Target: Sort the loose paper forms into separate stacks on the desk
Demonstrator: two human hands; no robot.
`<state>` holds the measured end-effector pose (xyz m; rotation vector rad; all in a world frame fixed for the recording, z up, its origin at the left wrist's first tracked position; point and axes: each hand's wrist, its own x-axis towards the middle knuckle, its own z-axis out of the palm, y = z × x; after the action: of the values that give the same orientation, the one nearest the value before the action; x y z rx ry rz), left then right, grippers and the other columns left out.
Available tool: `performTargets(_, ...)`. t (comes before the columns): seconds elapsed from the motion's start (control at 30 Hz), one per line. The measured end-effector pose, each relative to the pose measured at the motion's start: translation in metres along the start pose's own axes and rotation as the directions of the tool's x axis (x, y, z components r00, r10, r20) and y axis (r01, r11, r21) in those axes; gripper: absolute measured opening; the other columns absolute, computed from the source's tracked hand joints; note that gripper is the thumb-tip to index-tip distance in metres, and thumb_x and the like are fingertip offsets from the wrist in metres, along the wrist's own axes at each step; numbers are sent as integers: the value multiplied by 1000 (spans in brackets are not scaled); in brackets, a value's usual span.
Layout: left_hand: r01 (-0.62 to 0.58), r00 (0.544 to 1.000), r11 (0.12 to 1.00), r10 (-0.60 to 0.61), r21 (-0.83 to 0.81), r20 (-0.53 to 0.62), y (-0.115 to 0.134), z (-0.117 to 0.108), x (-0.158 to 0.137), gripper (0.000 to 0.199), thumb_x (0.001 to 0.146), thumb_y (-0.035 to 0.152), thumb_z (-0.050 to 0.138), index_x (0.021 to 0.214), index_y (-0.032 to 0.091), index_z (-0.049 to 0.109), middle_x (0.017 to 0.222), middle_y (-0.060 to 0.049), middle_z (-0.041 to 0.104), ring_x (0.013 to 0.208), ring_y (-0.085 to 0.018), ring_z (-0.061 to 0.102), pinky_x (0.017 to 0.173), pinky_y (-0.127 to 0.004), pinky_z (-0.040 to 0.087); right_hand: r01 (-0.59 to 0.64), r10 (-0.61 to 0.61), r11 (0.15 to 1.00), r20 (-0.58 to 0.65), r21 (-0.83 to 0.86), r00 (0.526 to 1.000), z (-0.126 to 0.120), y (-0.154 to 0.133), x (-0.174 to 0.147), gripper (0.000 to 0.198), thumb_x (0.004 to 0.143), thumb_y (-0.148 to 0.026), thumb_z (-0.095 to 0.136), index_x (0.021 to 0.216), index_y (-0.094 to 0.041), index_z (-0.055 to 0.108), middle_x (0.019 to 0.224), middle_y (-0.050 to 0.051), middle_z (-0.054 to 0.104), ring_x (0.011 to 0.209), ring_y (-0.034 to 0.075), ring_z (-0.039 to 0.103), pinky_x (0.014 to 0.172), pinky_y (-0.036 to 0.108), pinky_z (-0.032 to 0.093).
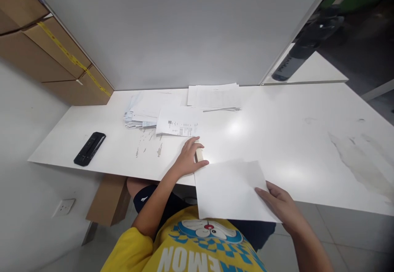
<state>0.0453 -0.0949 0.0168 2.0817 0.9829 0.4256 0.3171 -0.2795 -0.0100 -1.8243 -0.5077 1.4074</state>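
Note:
My left hand is closed around a small cream-coloured oblong object on the table, at the upper left corner of a white sheet of paper. Its kind cannot be made out. The sheet reaches over the table's front edge toward my lap, its upward side looking blank. At the sheet's right edge, my right hand pinches it between thumb and fingers. Just beyond my left hand lies a printed paper, overlapping a loose pile of papers. Further back is a neater stack of printed sheets.
A black phone-like device lies on the left of the white table. Cardboard boxes are stacked at the back left, another box stands below. A grey panel rises behind, with a dark cylindrical object at right.

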Motion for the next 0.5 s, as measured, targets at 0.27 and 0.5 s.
performTargets(0.27, -106, 986, 992, 97, 63, 137, 5, 3, -6, 43, 102, 52, 38, 132, 29, 58, 167, -3, 25, 158, -31, -2, 127, -55, 15, -1, 4, 1000, -115, 25, 993, -1, -14, -2, 45, 65, -49, 73, 97, -18, 66, 79, 7, 76, 58, 25, 65, 57, 35, 53)
performTargets(0.5, -134, 984, 988, 122, 82, 133, 2, 8, -10, 50, 104, 52, 29, 143, 28, 50, 168, -3, 22, 157, -26, -8, 128, -53, 12, 77, -99, 979, -111, -187, 989, -5, -11, 11, 43, 70, -54, 69, 95, -19, 67, 82, 6, 75, 77, 30, 70, 62, 34, 54)
